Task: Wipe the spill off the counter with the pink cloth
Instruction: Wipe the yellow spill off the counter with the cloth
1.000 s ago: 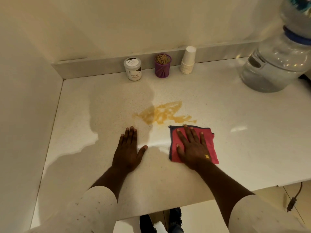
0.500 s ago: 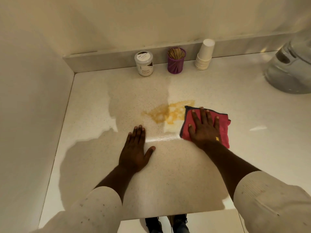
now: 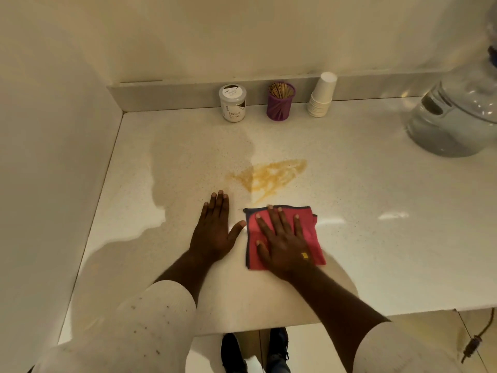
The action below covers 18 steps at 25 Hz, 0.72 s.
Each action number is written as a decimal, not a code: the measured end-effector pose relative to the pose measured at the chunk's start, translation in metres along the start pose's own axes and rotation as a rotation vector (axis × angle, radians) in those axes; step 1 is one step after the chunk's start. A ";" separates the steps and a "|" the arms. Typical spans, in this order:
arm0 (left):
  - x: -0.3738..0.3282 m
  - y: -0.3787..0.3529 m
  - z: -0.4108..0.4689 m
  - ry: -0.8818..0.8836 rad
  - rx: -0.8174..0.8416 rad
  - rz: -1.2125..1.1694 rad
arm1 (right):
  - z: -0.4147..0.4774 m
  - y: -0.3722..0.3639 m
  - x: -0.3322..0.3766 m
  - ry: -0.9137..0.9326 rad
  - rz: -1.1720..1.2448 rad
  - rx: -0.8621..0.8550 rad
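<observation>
My right hand (image 3: 282, 246) presses flat, fingers spread, on the cloth (image 3: 309, 227), just near of the spill (image 3: 269, 176). My left hand (image 3: 215, 230) lies open on the counter (image 3: 376, 200) beside it. I judge wiping is underway; next, push the cloth far across the spill.

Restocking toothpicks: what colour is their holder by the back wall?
Purple. The toothpick holder stands between the jar and the paper cups, clearest in the head view.

Warm, dim yellowish light falls from behind, casting the person's broad shadow on the counter (image 3: 376, 189). Glare streaks its right side; wide-angle edges bend and blur.
</observation>
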<state>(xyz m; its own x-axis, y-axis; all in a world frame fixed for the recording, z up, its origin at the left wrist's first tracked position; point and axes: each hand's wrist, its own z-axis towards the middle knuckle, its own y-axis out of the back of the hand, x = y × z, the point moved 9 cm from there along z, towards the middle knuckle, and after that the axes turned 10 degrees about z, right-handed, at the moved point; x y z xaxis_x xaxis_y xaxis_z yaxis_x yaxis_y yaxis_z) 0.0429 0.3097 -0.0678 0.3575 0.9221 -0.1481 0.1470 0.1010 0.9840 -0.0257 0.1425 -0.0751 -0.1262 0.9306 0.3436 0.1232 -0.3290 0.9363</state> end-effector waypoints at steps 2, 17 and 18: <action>0.009 0.009 0.004 0.021 -0.017 -0.008 | 0.002 -0.005 0.015 0.024 0.008 0.019; 0.057 0.016 0.026 0.071 -0.146 0.000 | 0.144 -0.010 0.059 0.062 0.029 0.058; 0.057 0.018 0.027 0.069 -0.158 -0.010 | 0.154 -0.010 0.060 0.065 0.030 0.068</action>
<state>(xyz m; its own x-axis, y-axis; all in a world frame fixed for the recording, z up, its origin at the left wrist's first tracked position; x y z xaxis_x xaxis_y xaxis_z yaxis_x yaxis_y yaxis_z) 0.0909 0.3541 -0.0618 0.2916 0.9437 -0.1564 0.0013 0.1631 0.9866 0.1167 0.2263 -0.0752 -0.1848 0.9073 0.3778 0.1945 -0.3430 0.9190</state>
